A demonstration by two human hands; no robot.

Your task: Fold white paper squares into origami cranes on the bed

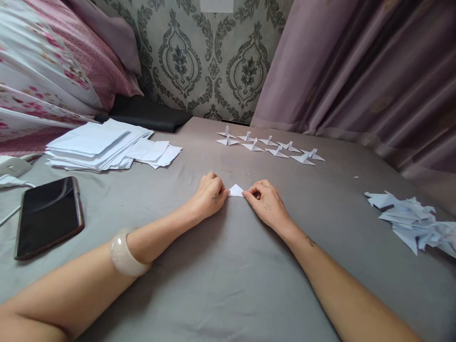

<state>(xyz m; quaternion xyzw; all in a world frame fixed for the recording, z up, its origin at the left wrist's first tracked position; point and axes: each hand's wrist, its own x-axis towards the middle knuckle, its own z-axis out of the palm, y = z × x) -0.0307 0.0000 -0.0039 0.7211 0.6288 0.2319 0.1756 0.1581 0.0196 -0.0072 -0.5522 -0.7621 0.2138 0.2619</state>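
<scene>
A small white piece of folded paper (235,191), triangular in outline, is held just above or on the grey cloth between my two hands. My left hand (213,194) pinches its left corner with thumb and finger, the other fingers curled in. At the right corner, my right hand (266,201) pinches it in the same way. Beyond the hands stand several folded paper cranes (254,145) in two rows. A heap of flatter folded paper pieces (413,218) lies to the far right.
Stacked white paper sheets (92,142) lie at the back left, with smaller squares (156,151) beside them. A phone (50,216) rests at the left near a white cable. Behind are a black folded cloth (149,113), a patterned wall (213,57) and a purple curtain (331,61).
</scene>
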